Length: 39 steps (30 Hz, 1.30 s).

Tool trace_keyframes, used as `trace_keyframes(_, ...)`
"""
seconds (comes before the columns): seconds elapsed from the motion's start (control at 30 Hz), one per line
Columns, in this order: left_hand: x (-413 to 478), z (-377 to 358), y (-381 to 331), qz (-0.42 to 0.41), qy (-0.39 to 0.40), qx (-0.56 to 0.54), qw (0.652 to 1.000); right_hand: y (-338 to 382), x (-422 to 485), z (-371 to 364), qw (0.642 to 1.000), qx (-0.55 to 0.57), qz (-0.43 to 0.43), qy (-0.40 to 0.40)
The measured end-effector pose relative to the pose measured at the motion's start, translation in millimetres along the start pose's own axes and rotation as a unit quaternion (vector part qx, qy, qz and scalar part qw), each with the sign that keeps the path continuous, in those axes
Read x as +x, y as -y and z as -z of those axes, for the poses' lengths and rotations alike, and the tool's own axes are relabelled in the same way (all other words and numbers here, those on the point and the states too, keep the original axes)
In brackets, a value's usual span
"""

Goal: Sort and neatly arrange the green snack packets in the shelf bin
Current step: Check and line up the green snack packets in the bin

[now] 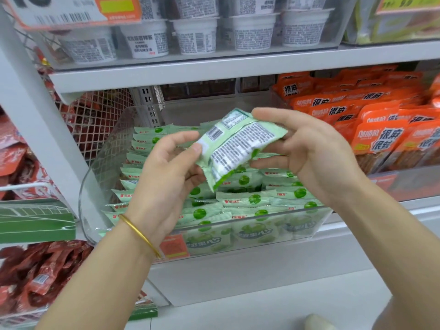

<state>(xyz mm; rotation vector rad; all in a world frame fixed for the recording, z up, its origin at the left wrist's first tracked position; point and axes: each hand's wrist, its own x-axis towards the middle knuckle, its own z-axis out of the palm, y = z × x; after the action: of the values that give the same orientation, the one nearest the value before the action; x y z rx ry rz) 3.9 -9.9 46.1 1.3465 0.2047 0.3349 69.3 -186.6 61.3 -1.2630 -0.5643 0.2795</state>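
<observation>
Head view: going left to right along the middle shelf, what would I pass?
Red packets → mesh panel → left hand → held green packet → right hand → orange packets.

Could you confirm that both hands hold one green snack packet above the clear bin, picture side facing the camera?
Not quite: in the head view the green snack packet shows its back, with barcode and small print, to the camera. The left hand and right hand do hold it above the clear bin.
</observation>
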Motion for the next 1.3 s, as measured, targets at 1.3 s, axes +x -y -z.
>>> trace_keyframes(1.3,1.1,12.6,12.3,-0.128,0.024,0.524,0.842,-10.9,15.1,-1.7,0.865,-0.474,0.16,0.021)
